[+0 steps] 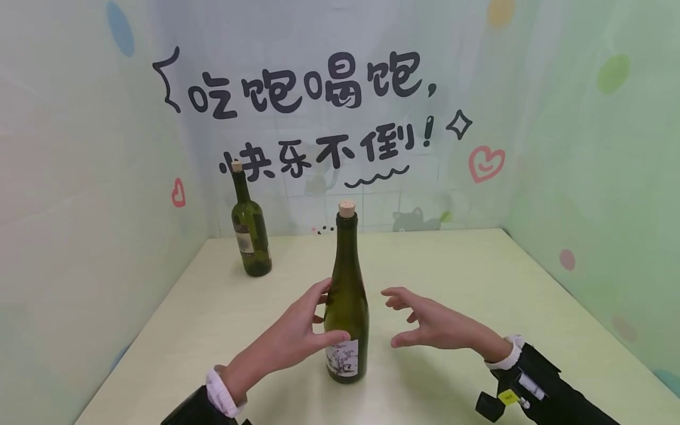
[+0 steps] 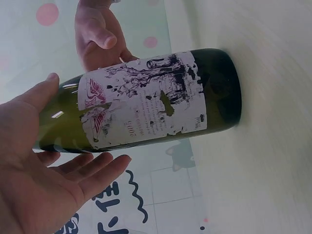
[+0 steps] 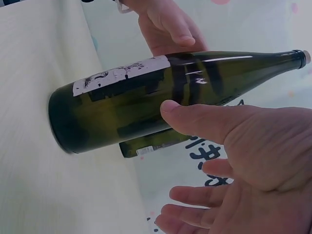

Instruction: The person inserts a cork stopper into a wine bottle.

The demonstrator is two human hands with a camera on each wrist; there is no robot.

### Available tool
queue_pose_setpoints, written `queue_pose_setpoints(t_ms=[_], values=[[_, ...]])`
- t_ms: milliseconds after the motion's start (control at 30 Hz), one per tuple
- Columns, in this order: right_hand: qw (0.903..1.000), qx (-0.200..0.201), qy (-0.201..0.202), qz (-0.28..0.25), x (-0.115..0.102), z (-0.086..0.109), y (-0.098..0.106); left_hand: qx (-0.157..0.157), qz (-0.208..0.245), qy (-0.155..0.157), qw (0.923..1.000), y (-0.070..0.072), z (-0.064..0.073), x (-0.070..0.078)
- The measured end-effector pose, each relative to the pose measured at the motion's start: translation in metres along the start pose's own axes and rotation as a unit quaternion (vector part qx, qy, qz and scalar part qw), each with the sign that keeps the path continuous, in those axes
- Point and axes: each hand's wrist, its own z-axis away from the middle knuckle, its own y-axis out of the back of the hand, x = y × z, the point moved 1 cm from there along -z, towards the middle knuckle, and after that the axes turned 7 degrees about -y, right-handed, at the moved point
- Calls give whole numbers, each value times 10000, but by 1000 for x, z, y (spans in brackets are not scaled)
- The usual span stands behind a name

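Note:
A green glass wine bottle [image 1: 346,307] with a cork in its mouth stands upright on the table, and a worn white label [image 2: 146,100] covers part of its lower body. My left hand [image 1: 297,330] is right at the bottle's left side, its thumb in front of the glass and its relaxed fingers spread behind. To the right of the bottle my right hand [image 1: 432,321] is held in the air, palm turned toward it, with loosely bent fingers and a visible gap to the glass. In the right wrist view, the right thumb [image 3: 200,117] overlaps the bottle.
Another corked green wine bottle [image 1: 255,236] stands at the back left of the pale table [image 1: 435,260]. Printed walls [image 1: 584,177] enclose the table at the left, back and right; black lettering [image 1: 313,88] runs across the back one.

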Motion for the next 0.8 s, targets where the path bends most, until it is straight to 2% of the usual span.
queue_pose_setpoints(t_ms=[233, 800], values=[[9996, -31, -279, -57, 20, 9, 5, 62, 411, -92, 9991, -5, 2, 0], [9949, 455, -855, -296, 75, 27, 26, 93, 405, -83, 9991, -4, 0, -4]])
